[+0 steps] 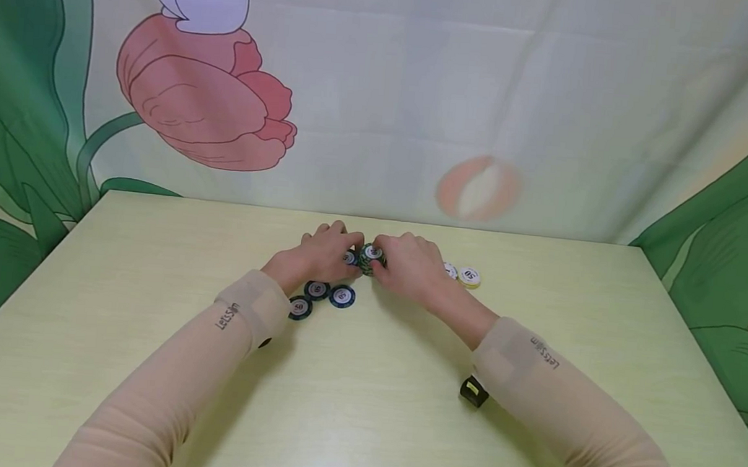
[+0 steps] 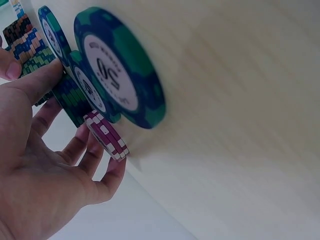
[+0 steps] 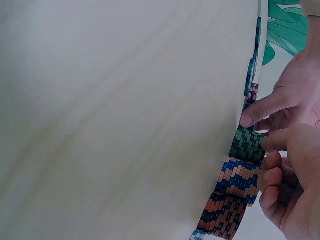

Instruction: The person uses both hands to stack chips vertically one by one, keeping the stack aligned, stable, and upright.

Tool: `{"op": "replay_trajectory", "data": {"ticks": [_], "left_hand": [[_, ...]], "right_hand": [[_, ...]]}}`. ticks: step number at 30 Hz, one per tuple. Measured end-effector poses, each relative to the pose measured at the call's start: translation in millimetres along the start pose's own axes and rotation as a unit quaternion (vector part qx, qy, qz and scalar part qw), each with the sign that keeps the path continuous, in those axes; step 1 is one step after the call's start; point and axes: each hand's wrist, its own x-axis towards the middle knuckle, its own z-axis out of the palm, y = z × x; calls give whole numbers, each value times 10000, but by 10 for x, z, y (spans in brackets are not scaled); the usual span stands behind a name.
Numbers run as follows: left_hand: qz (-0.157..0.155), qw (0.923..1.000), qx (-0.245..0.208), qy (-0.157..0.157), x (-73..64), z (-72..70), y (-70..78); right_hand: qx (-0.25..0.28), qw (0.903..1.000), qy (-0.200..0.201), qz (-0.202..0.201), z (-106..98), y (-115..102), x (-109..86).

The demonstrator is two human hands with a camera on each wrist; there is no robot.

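Note:
Near the far side of the table, my left hand [image 1: 327,253] holds a short stack of blue-green poker chips [image 2: 72,102] between thumb and fingers. Its other fingers touch a small purple-and-white chip stack [image 2: 106,136]. My right hand [image 1: 411,266] pinches a taller stack of green poker chips [image 3: 247,145], thumb and forefinger at its sides. The two stacks stand side by side. Farther along the row, close to the right hand's curled fingers, are a blue-and-peach stack [image 3: 240,180] and a black-and-orange stack [image 3: 223,215]. In the head view the right hand hides these.
Loose blue-green chips lie flat nearer me, one of them [image 1: 342,296] below the left hand. Right of the right hand are white-topped chips with yellow edges [image 1: 470,277]. A printed curtain [image 1: 382,118] hangs behind the table [image 1: 362,406]. A small black device [image 1: 474,391] is at the right sleeve.

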Motion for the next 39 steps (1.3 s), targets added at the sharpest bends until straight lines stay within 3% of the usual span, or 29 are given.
{"op": "replay_trajectory", "data": {"ticks": [10, 16, 26, 39], "left_hand": [[31, 10000, -68, 1, -24, 6, 2], [107, 9999, 13, 15, -35, 11, -6], [120, 9992, -350, -139, -77, -20, -63], [-201, 9997, -138, -39, -300, -120, -141]], "right_hand": [[165, 9995, 258, -59, -48, 4, 5], [175, 9975, 521, -434, -81, 22, 41], [46, 9978, -472, -472, -9, 80, 156], [62, 9930, -1014, -599, 12, 39, 335]]}}
